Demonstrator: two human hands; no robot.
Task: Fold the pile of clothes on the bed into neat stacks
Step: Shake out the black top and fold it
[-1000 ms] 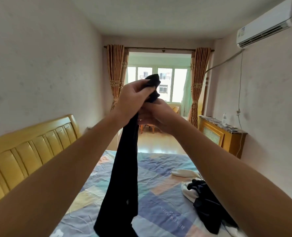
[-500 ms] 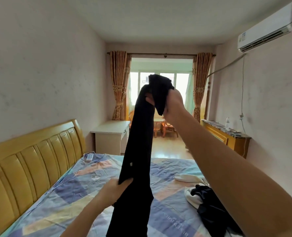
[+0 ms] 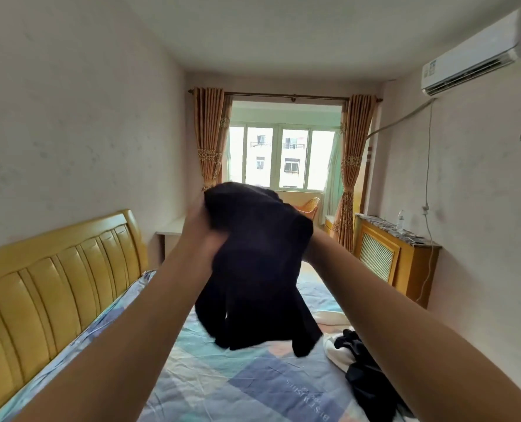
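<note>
- A padded yellow headboard [image 3: 49,275] runs along the bed's left edge, against the left wall.
- The bed [image 3: 222,382] carries a sheet of blue, teal and pale orange blocks.
- A white desk [image 3: 169,231] stands past the headboard's far end, by the left wall.
- The left hand [image 3: 202,231] is raised above the bed, its fingers curled into the left side of the dark garment [image 3: 259,263]; it grips the cloth there.
- The dark garment is held up in the air between both hands, bunched at the top, its lower ends dangling just over the middle of the bed.
- Orange curtains [image 3: 209,138] frame a window [image 3: 283,156] in the far wall.
- The right hand [image 3: 306,236] is almost wholly hidden behind the garment's right side; only the wrist shows, so its grip cannot be told.
- A wicker chair [image 3: 309,205] shows beyond the garment, near the window.
- A pile [image 3: 362,367] of dark and white clothes lies at the bed's right edge, toward the near corner.
- A wooden cabinet [image 3: 396,260] stands against the right wall with a bottle [image 3: 400,219] on top.
- An air conditioner [image 3: 472,59] hangs high on the right wall.
</note>
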